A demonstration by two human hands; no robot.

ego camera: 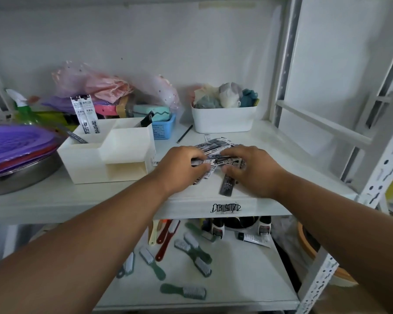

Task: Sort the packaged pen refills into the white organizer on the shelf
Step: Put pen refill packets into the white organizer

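A loose pile of packaged pen refills [218, 147] lies on the white shelf [114, 200], right of the white organizer [104, 155]. My left hand [179, 168] and my right hand [252, 168] both rest on the pile with curled fingers gripping packets. One dark packet [227, 185] sticks out toward the shelf's front edge under my right hand. Two white refill packets [86, 116] stand upright in the organizer's back left compartment. A dark packet [146, 118] leans in its back right compartment.
A white bin [222, 121] of cloths stands behind the pile, a blue basket [162, 130] and a pencil [184, 133] beside it. Purple plates on a metal bowl [16, 175] sit at the left. Brushes [191, 250] lie on the lower shelf. A metal upright [359, 200] stands right.
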